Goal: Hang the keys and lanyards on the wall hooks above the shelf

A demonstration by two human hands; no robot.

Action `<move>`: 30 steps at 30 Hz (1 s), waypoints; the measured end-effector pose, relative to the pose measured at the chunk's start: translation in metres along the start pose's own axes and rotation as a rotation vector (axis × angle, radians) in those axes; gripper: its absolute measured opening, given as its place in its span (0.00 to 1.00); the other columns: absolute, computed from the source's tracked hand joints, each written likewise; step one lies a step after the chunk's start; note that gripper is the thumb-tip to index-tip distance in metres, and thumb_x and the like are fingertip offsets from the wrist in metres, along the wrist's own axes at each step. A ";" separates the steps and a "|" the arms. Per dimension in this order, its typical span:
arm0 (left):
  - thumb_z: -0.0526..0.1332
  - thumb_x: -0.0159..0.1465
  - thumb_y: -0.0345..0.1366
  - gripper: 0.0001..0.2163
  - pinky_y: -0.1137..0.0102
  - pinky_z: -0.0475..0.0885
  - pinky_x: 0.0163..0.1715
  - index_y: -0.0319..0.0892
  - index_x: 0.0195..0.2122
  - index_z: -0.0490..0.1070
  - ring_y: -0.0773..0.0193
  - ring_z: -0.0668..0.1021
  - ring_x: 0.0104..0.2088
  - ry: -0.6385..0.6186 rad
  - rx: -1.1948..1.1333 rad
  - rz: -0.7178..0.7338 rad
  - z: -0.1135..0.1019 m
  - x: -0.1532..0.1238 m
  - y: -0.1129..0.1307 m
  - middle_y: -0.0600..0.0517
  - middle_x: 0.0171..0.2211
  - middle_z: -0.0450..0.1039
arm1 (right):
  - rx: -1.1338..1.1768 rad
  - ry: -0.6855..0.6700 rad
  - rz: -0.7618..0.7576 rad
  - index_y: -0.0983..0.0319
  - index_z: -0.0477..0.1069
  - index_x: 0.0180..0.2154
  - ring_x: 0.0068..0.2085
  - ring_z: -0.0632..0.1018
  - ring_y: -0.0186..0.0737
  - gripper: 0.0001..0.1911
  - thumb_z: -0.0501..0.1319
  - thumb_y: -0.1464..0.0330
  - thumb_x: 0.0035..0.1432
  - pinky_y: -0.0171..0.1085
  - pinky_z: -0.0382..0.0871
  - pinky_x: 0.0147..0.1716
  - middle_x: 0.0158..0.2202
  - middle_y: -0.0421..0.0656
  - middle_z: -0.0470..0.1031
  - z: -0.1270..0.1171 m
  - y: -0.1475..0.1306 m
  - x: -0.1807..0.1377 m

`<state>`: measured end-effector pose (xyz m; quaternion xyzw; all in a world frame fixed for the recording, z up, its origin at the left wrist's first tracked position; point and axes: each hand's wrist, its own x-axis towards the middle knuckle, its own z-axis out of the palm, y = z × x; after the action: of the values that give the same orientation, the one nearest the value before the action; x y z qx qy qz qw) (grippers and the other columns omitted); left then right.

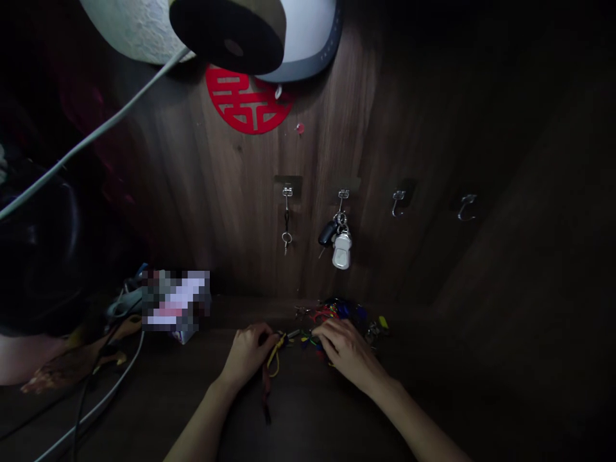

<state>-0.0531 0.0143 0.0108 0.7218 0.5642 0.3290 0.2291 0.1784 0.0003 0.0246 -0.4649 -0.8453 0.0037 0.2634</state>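
My left hand (pixel 248 355) rests on a dark wooden surface with its fingers curled around a yellow cord (pixel 276 356) that has a dark strap trailing toward me. My right hand (pixel 347 351) lies knuckles up on a heap of keys with coloured tags (pixel 342 315), its fingers bent into the pile; what they grip is hidden. On the wooden wall above hang four metal hooks. One hook holds a small key ring (pixel 287 239). The hook beside it carries a black fob and a white tag (pixel 341 250). The two hooks to the right (pixel 397 202) are bare.
A red paper cutout (pixel 248 106) is stuck high on the wall under a white and grey appliance (pixel 293 32). A grey cable (pixel 91 138) slopes across the left. Cables, a blurred box (pixel 176 301) and brown objects (pixel 72 362) crowd the left side.
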 end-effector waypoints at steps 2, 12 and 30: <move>0.57 0.58 0.43 0.11 0.72 0.66 0.30 0.44 0.25 0.72 0.61 0.77 0.29 0.004 -0.221 -0.041 0.003 0.003 -0.002 0.54 0.25 0.76 | -0.002 -0.071 -0.023 0.55 0.72 0.36 0.38 0.74 0.37 0.12 0.51 0.74 0.61 0.38 0.63 0.42 0.34 0.39 0.75 -0.007 -0.011 0.002; 0.52 0.57 0.55 0.19 0.75 0.66 0.22 0.42 0.29 0.66 0.68 0.72 0.20 0.094 -0.626 -0.133 0.010 0.007 -0.002 0.56 0.21 0.70 | 0.061 -0.111 -0.019 0.53 0.70 0.44 0.45 0.71 0.40 0.14 0.56 0.74 0.57 0.40 0.62 0.46 0.41 0.39 0.74 0.015 -0.043 0.021; 0.55 0.60 0.30 0.15 0.58 0.66 0.48 0.47 0.49 0.67 0.56 0.73 0.48 0.259 0.044 0.199 0.008 0.000 -0.009 0.48 0.46 0.72 | 0.853 0.060 0.433 0.63 0.73 0.33 0.29 0.75 0.39 0.18 0.57 0.55 0.54 0.34 0.65 0.30 0.25 0.41 0.75 0.037 -0.025 0.023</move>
<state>-0.0531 0.0169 -0.0008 0.7306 0.5216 0.4280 0.1051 0.1324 0.0126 0.0093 -0.4805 -0.6443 0.3915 0.4479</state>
